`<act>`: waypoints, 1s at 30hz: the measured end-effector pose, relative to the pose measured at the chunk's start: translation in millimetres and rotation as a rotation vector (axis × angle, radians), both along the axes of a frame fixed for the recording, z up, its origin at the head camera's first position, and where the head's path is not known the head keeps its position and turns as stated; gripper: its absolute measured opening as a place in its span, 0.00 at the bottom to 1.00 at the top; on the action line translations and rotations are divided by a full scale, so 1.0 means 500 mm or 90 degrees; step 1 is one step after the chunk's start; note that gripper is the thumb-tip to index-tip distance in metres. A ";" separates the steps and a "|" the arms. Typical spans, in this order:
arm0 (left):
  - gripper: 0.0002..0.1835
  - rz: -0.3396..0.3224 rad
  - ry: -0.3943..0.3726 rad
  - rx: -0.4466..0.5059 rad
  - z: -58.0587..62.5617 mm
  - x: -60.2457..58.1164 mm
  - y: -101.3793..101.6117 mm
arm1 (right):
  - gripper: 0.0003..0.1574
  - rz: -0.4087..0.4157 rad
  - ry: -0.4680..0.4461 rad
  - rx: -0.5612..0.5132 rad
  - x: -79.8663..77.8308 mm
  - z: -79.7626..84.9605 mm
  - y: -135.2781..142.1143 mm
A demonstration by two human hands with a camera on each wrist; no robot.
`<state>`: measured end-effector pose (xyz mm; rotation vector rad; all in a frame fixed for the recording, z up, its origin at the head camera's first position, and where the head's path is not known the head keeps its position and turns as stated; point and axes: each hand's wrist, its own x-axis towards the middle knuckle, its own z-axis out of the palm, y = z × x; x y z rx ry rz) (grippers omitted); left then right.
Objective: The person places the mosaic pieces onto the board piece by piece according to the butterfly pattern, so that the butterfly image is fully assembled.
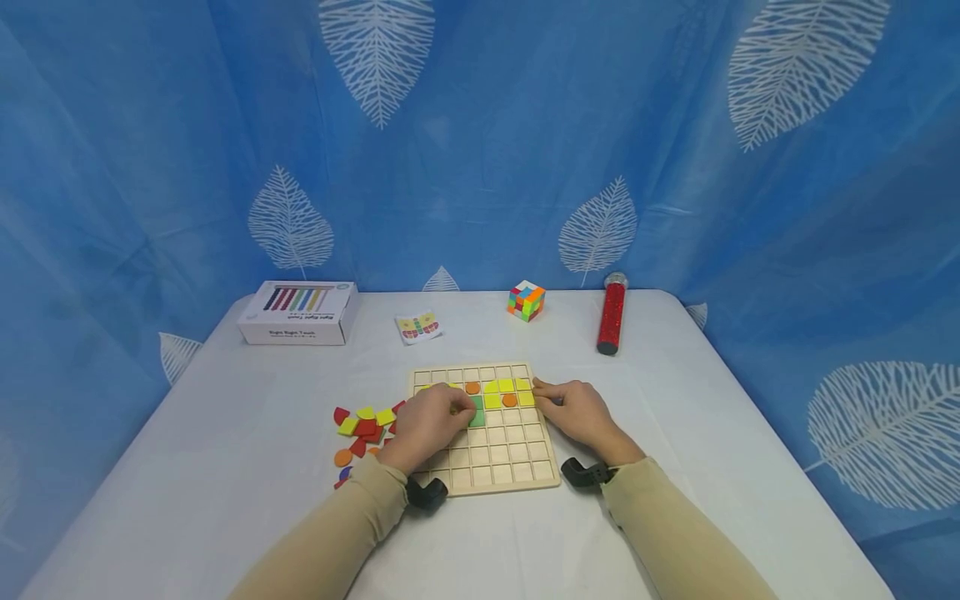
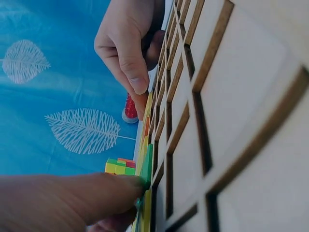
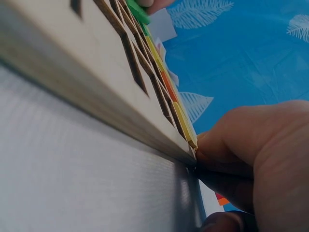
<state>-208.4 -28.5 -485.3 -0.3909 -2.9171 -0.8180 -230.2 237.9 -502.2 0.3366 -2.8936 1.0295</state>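
Note:
A wooden grid board (image 1: 500, 455) lies in front of me, with yellow pieces (image 1: 492, 401) and orange discs (image 1: 509, 400) set in its upper rows. Between thumb and fingers my left hand (image 1: 430, 423) pinches a green square tile (image 3: 138, 11), tilted over the board's middle column. Another green tile (image 1: 478, 420) shows beside those fingertips in the head view. My right hand (image 1: 583, 412) grips the board's right edge, its thumb and finger right by a yellow corner piece (image 3: 184, 124). The left hand hides part of the board's left side.
Loose red, yellow, orange and blue pieces (image 1: 365, 427) are heaped left of the board. Farther back stand a white box (image 1: 297, 313), a picture card (image 1: 419, 327), a puzzle cube (image 1: 527, 301) and a red glittery tube (image 1: 612, 315). A blue leaf-patterned curtain (image 1: 480, 167) hangs behind the table.

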 end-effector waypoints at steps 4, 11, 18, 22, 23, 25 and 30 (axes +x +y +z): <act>0.05 -0.005 0.006 -0.014 -0.002 0.001 0.000 | 0.21 -0.001 -0.008 -0.001 0.000 -0.001 -0.001; 0.06 0.038 -0.028 0.038 0.024 0.009 -0.032 | 0.21 0.004 -0.017 -0.001 -0.001 -0.004 0.001; 0.14 0.164 -0.097 0.134 0.070 0.020 -0.179 | 0.22 0.003 -0.032 0.009 -0.007 -0.003 -0.001; 0.20 0.208 -0.132 0.170 0.064 0.031 -0.264 | 0.22 0.000 -0.038 0.010 -0.005 0.002 -0.003; 0.22 0.219 -0.138 0.175 0.062 0.033 -0.279 | 0.22 -0.002 -0.039 0.010 -0.004 0.003 -0.003; 0.23 0.237 -0.146 0.181 0.058 0.036 -0.302 | 0.22 0.000 -0.036 0.008 -0.004 0.006 -0.002; 0.23 0.257 -0.146 0.136 0.047 0.032 -0.321 | 0.22 0.004 -0.038 0.014 -0.003 0.007 -0.001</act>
